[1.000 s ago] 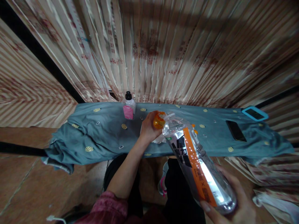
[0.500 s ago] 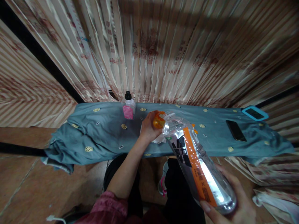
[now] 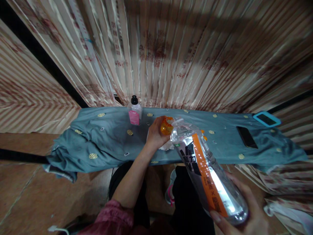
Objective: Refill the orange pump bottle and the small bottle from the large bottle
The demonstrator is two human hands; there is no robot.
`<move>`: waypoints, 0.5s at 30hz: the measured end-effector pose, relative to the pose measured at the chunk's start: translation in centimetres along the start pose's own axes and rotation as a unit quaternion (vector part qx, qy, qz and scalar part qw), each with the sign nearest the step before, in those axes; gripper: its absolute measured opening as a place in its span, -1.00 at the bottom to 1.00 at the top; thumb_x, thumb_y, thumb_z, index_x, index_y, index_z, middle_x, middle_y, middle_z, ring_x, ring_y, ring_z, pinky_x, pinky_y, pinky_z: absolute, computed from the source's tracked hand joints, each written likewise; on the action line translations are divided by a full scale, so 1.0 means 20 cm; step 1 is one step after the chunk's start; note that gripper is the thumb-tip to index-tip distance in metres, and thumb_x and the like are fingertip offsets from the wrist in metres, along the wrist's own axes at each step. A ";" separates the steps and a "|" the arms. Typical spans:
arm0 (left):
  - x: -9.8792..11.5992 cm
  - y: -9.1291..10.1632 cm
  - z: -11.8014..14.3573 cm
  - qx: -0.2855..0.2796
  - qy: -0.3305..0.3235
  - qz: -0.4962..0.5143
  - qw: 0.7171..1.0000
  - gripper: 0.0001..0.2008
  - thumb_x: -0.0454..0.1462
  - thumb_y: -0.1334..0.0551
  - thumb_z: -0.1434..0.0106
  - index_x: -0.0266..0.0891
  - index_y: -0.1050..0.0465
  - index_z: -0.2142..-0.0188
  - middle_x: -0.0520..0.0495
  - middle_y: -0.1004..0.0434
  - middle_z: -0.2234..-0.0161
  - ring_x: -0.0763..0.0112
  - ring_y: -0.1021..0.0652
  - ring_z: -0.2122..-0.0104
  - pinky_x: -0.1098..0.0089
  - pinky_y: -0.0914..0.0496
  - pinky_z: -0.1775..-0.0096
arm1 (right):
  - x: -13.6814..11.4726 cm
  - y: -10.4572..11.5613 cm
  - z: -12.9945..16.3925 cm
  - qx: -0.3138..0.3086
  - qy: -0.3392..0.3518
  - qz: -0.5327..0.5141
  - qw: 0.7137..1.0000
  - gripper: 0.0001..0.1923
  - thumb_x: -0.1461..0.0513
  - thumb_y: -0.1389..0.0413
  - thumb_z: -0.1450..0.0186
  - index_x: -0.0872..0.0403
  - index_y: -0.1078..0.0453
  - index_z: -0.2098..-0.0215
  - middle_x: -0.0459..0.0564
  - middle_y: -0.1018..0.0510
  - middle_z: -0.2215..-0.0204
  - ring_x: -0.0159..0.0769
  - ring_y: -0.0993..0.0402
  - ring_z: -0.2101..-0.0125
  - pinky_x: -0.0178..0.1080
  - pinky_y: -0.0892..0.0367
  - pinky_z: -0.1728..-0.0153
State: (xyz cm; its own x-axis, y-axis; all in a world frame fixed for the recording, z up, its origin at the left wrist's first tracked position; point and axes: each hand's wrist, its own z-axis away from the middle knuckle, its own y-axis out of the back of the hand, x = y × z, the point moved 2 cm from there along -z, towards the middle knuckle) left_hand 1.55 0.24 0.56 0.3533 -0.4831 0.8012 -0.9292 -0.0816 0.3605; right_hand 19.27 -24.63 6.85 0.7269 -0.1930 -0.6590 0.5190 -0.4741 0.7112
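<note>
Rt hand wrapped round base of clear bottle, tilted over blue cloth; lt hand fingers pinching orange cap; best to steady base, twist cap only, keep neck up.

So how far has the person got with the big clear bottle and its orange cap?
Done: the big clear bottle is lifted off the table, tilted, its base gripped in the right hand.
In hand: the left hand is closed around the orange cap, which sits at the bottle's neck.
Left: whether the cap is on, loose or free cannot be told. The small pink-labelled bottle stands apart on the blue-grey cloth.
</note>
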 end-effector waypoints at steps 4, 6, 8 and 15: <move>0.00 0.00 0.00 -0.001 -0.004 -0.004 1.000 -0.44 -0.26 -0.50 0.01 -0.18 -0.43 0.01 -0.14 -0.62 0.04 0.13 -0.65 0.08 0.22 -0.55 0.03 | 0.00 0.00 0.00 0.001 -0.003 0.004 1.000 -0.27 -0.23 -0.16 -0.19 -0.01 -0.32 -0.17 0.09 -0.58 0.01 0.02 -0.62 0.07 -0.04 -0.51 0.07; 0.00 0.00 0.00 0.001 -0.004 -0.003 1.000 -0.44 -0.28 -0.49 0.01 -0.18 -0.42 0.00 -0.14 -0.62 0.04 0.14 -0.65 0.08 0.22 -0.55 0.03 | 0.00 0.00 0.00 0.000 -0.008 0.001 1.000 -0.26 -0.24 -0.16 -0.19 -0.01 -0.31 -0.17 0.09 -0.58 0.00 0.01 -0.62 0.06 -0.06 -0.51 0.07; 0.00 0.00 0.00 0.001 -0.004 0.000 1.000 -0.44 -0.28 -0.48 0.01 -0.19 -0.42 0.00 -0.14 -0.62 0.04 0.14 -0.65 0.08 0.22 -0.55 0.02 | -0.01 0.00 0.00 -0.001 -0.011 0.001 1.000 -0.25 -0.25 -0.16 -0.19 0.00 -0.31 -0.17 0.09 -0.58 0.00 0.02 -0.62 0.05 -0.05 -0.50 0.07; 0.00 0.00 0.00 0.004 0.005 0.004 1.000 -0.43 -0.28 -0.50 0.03 -0.19 -0.43 0.00 -0.14 -0.62 0.05 0.13 -0.65 0.08 0.22 -0.54 0.01 | -0.02 0.00 -0.01 0.003 -0.002 -0.001 1.000 -0.27 -0.24 -0.15 -0.20 0.00 -0.32 -0.16 0.10 -0.60 0.01 0.03 -0.61 0.03 -0.02 -0.48 0.04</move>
State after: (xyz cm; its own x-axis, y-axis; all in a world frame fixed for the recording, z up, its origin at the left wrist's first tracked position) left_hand 1.56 0.28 0.56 0.3470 -0.4752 0.8086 -0.9327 -0.0844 0.3507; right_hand 19.01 -24.41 7.09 0.7249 -0.1951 -0.6607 0.5172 -0.4793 0.7091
